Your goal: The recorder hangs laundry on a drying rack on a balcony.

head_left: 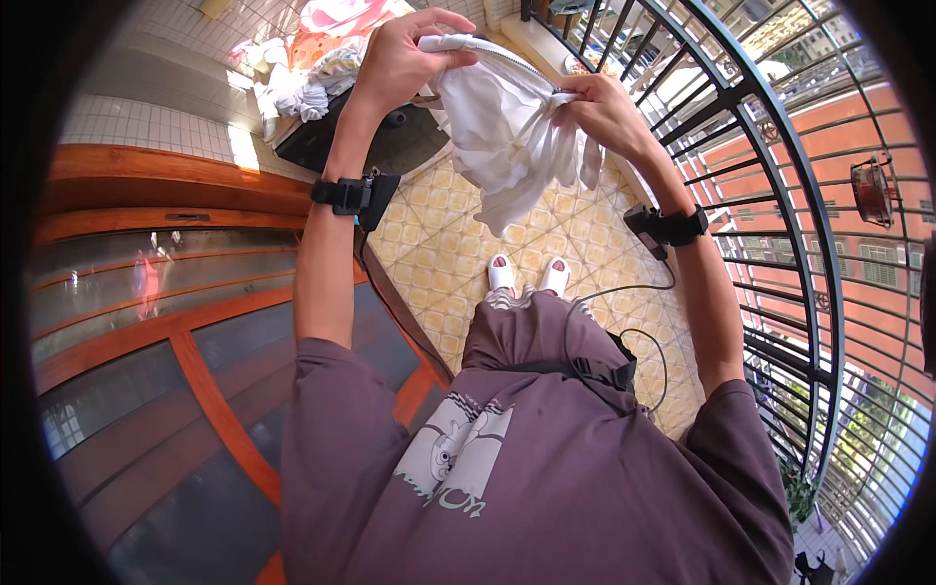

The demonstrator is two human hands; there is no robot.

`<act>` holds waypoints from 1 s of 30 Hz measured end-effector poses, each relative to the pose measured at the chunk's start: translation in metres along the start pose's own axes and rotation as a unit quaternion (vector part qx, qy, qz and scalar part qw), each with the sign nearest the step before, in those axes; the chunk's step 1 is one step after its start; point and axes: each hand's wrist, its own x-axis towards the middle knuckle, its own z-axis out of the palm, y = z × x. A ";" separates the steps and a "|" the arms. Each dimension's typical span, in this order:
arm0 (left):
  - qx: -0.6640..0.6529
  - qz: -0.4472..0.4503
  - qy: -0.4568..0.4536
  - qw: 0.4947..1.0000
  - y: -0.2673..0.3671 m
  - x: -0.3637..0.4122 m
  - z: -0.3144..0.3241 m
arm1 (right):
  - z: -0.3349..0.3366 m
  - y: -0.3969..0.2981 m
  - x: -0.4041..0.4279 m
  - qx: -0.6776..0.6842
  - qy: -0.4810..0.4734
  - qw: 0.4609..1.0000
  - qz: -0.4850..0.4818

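A white cloth garment or cover [504, 124] with a zip along its upper edge hangs between my two hands. My left hand [402, 62] pinches one end of the zipped edge [504, 55], fingers partly spread above it. At the other end, my right hand [596, 110] grips the gathered fabric between thumb and fingers. The cloth's lower part droops in loose folds over the tiled floor, touching nothing below it. What the cloth is exactly, I cannot tell.
A pile of laundry [307, 80] lies on a dark box-like surface [398, 142] at the upper left. Black metal railings [786, 183] curve along the right. Wood-framed sliding doors [186, 344] stand on the left. Cables [618, 289] hang from my wrist straps. Patterned tiles [431, 241] cover the floor.
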 end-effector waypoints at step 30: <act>-0.615 -0.142 -0.103 0.769 0.020 0.000 0.154 | -0.086 0.088 -0.093 -0.049 0.147 0.976 0.152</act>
